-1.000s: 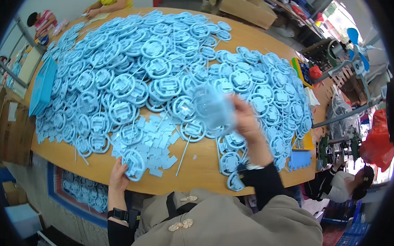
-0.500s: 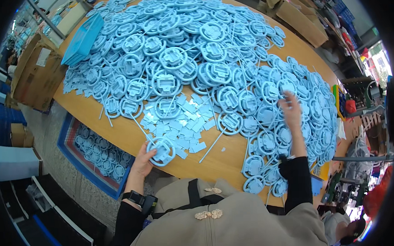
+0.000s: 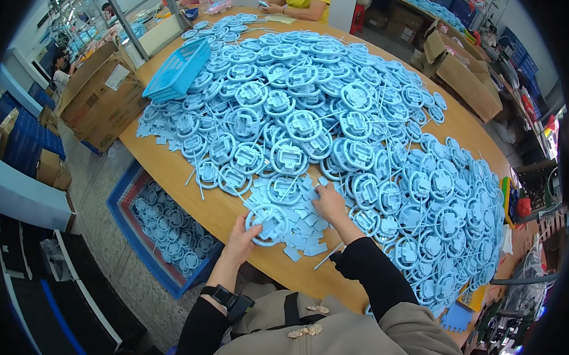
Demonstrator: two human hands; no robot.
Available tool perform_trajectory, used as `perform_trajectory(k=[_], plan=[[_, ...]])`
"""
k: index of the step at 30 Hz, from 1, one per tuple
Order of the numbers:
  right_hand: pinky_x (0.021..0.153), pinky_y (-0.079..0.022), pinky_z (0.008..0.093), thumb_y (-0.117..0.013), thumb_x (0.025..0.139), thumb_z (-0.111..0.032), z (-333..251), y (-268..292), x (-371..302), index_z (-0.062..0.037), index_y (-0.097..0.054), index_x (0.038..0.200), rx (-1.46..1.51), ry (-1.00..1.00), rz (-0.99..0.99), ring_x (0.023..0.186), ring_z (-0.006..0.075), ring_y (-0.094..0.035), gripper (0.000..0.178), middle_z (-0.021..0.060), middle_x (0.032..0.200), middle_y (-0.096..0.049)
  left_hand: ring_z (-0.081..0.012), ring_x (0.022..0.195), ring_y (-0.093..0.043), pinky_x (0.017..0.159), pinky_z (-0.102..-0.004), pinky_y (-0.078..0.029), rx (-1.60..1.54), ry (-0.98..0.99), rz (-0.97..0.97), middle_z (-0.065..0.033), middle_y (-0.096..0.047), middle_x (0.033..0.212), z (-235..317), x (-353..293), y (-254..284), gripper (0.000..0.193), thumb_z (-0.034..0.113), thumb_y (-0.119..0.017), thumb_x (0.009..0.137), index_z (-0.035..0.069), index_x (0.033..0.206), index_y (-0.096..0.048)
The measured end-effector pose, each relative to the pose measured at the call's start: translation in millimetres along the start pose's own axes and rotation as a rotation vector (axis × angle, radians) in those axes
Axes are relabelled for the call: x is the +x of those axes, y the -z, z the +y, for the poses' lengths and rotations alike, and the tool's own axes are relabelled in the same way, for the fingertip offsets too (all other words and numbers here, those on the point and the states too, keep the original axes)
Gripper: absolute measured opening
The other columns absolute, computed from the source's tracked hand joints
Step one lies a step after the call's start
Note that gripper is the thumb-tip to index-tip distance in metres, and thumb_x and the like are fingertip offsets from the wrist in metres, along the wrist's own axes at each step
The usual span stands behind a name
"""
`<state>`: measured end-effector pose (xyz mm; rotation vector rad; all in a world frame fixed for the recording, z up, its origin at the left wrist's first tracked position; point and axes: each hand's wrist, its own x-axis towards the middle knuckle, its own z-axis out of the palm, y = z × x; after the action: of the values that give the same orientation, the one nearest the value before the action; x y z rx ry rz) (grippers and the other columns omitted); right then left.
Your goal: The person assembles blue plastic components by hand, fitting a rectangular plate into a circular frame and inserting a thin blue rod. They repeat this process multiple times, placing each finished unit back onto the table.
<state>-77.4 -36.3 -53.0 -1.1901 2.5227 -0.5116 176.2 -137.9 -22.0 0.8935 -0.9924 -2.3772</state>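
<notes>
My left hand grips the lower left rim of a light blue ring-shaped plastic part, its thumb lying over the rim. This part is held at the table's near edge, beside small flat blue plastic plates spread in a loose heap. My right hand is at the right side of that heap with its fingers drawn together; whatever is in them is hidden. Just beyond the plates, another ring-shaped part lies on the table. A thin blue stick rests near my right forearm.
A large mound of ring-shaped parts covers the wooden table, with more piled at right. A blue basket stands at the far left. On the floor, a blue crate holds more parts. Across the table sits a person in yellow.
My right hand has come from the right-hand pile leftward to the flat plates. My left hand still holds the ring-shaped part. The view has tilted up, showing more of the far side.
</notes>
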Motion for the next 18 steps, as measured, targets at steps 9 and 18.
perform_trajectory(k=[9, 18], plan=[[0.057, -0.046, 0.0232, -0.067, 0.082, -0.011, -51.6, 30.5, -27.5, -0.0033, -0.063, 0.088, 1.387, -0.272, -0.279, 0.059, 0.01, -0.057, 0.011, 0.0003, 0.074, -0.06, -0.0122, 0.09, -0.056, 0.077, -0.0286, -0.048, 0.235, -0.255, 0.013, -0.0062, -0.056, 0.105, 12.4, 36.4, -32.9, 0.047, 0.006, -0.061, 0.085, 0.002, 0.127, -0.039], [0.053, -0.047, 0.0252, -0.07, 0.081, -0.014, -80.6, 32.0, -39.3, -0.0024, -0.059, 0.083, 1.368, -0.221, -0.253, 0.056, 0.01, -0.055, 0.016, 0.0018, 0.07, -0.059, -0.013, 0.093, -0.053, 0.077, -0.0286, -0.048, 0.418, -0.477, -0.023, -0.0071, -0.054, 0.105, 22.8, 32.4, -50.6, 0.052, 0.016, -0.071, 0.079, 0.0, 0.119, -0.041]])
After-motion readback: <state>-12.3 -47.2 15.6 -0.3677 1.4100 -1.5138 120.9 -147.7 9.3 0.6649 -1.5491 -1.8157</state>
